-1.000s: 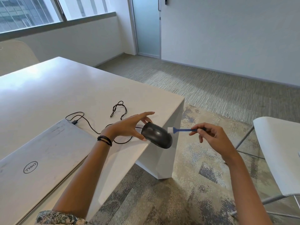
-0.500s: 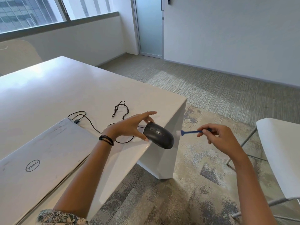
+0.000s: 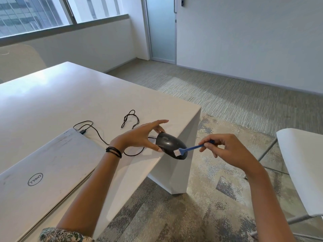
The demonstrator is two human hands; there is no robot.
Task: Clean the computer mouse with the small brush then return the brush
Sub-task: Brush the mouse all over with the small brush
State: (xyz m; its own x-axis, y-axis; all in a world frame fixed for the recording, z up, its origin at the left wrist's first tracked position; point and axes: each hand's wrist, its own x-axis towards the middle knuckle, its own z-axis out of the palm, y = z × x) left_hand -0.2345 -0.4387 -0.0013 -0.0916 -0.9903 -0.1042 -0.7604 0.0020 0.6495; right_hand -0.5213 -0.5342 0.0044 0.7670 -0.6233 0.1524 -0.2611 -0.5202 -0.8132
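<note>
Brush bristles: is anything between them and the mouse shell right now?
Nothing visible. The white bristles of the brush, held in the right hand, already lie against the mouse, which the left hand grips by its far end, fingers clear of the brushed area.

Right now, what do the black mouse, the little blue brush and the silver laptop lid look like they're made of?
Black oval computer mouse: likely moulded plastic, a soft sheen with faint highlights.
Small blue brush: a thin, uniformly coloured handle that looks like plastic; the short white bristles are probably synthetic, too small to tell.
Closed silver laptop: matte lid, scuffed and smudged, metal or painted plastic; the look leaves it open.
</note>
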